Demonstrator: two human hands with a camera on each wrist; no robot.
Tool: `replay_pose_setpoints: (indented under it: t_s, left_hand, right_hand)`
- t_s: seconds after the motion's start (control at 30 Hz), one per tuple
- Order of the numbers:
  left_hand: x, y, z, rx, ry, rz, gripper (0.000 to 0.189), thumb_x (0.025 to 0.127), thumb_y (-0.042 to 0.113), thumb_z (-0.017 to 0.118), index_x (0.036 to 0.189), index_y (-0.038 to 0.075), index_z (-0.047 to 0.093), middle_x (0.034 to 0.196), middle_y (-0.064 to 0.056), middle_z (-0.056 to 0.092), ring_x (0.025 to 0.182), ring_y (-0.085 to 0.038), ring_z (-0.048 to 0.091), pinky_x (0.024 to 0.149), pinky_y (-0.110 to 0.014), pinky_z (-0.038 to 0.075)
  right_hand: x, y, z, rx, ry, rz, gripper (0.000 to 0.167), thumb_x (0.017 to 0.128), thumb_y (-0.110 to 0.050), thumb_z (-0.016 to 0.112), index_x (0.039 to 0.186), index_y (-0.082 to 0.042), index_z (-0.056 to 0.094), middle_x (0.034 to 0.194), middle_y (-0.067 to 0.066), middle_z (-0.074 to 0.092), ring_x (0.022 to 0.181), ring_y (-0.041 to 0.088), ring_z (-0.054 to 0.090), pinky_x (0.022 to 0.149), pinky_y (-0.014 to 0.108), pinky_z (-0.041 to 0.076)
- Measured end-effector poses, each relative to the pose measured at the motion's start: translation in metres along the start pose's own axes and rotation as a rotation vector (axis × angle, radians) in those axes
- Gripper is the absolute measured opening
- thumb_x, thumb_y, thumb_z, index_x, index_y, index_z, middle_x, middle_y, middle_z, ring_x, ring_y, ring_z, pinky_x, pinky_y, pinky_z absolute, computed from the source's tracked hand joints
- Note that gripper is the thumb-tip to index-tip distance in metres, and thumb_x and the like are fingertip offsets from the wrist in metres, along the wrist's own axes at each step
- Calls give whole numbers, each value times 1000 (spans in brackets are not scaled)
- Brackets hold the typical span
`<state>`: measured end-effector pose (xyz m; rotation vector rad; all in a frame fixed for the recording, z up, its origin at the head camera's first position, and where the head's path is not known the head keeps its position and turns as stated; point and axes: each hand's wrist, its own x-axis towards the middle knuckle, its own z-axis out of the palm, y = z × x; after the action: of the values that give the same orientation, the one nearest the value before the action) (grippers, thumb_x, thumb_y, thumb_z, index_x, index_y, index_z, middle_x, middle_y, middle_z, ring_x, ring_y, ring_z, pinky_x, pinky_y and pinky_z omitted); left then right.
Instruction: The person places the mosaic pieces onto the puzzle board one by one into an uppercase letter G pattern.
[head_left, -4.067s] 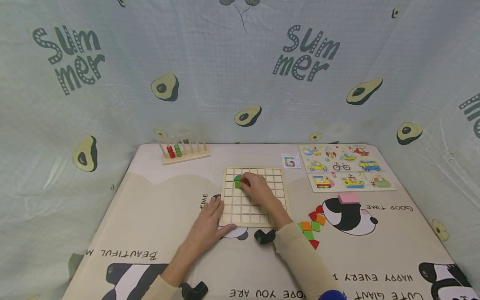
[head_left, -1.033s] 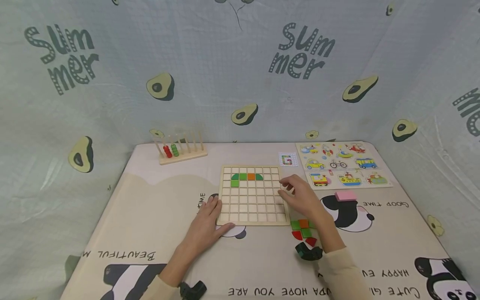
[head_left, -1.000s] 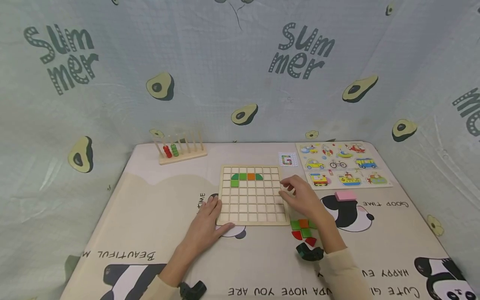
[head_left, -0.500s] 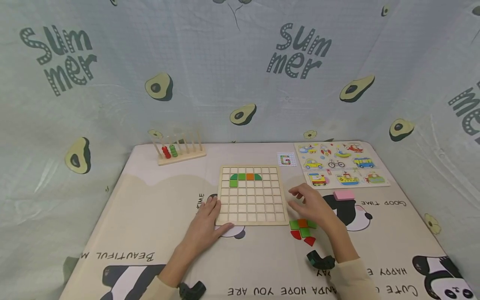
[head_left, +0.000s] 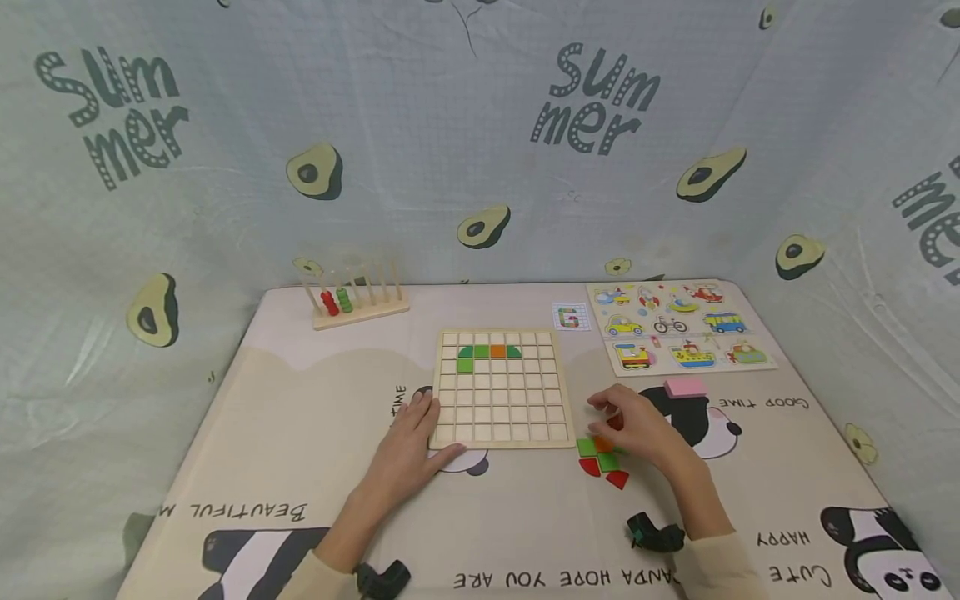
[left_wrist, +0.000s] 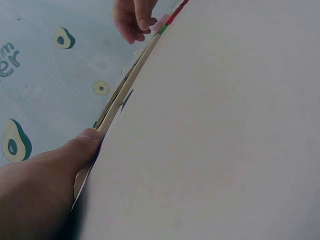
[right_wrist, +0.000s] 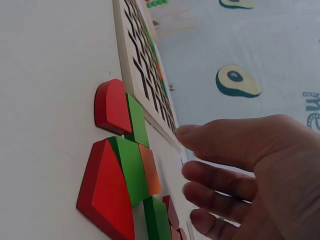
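Note:
A wooden grid board (head_left: 498,410) lies in the middle of the table. Several pieces sit in its upper left cells: two green rounded pieces, green squares and an orange square (head_left: 498,352). My left hand (head_left: 405,446) rests against the board's left edge and near corner with fingers extended; in the left wrist view its thumb (left_wrist: 82,147) touches the rim. Right of the board my right hand (head_left: 637,427) hovers over loose pieces, green squares (head_left: 607,462) among them. In the right wrist view its thumb and fingers are apart and hold nothing. The hand hides some pieces in the head view.
A small pattern card (head_left: 572,317) lies behind the board. To its right is a vehicle puzzle board (head_left: 682,329), with a pink block (head_left: 686,388) in front. A peg counting rack (head_left: 362,310) with red and green beads stands back left. A patterned curtain (head_left: 405,142) hangs behind.
Several pieces now fill the board's upper row, placed since the earliest frame. My right hand has left the board and come right and nearer, down over the loose pieces. The left hand has stayed put.

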<state>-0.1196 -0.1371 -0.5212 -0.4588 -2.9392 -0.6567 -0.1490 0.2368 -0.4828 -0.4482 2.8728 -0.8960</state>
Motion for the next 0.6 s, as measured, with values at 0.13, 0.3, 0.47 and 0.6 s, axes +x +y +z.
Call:
replay_pose_setpoints:
  t_s: [0.13, 0.3, 0.47, 0.6]
  left_hand:
    - [0, -1, 0, 7, -2, -2, 91, 89, 60, 66, 150, -2, 41, 161, -19, 36, 152, -35, 31, 126, -49, 26]
    - [0, 0, 0, 5, -2, 0, 91, 88, 59, 67, 150, -2, 42, 161, -19, 36, 151, -36, 31, 126, -50, 26]
    - [0, 0, -1, -3, -6, -5, 90, 89, 59, 67, 150, -2, 42, 161, -19, 36, 152, -35, 30, 126, -49, 26]
    - [0, 0, -1, -5, -5, -7, 89, 89, 59, 66, 150, -2, 42, 161, -19, 36, 152, -35, 30, 126, -50, 26]
  right_hand:
    - [-3, 4, 0, 10, -62, 21, 35, 86, -22, 78, 118, -11, 68, 101, -1, 64, 90, 14, 54, 75, 20, 53]
    - [-6, 6, -2, -8, -121, 43, 36, 85, -29, 80, 115, -12, 71, 99, -4, 65, 89, 13, 54, 77, 22, 52]
    - [-9, 9, -5, -22, -139, 26, 31, 84, -28, 81, 110, -14, 73, 98, -5, 65, 88, 12, 54, 77, 23, 52]
    - [-11, 10, -6, 1, -142, 9, 27, 83, -26, 82, 107, -15, 75, 97, -6, 66, 87, 10, 54, 76, 20, 52]
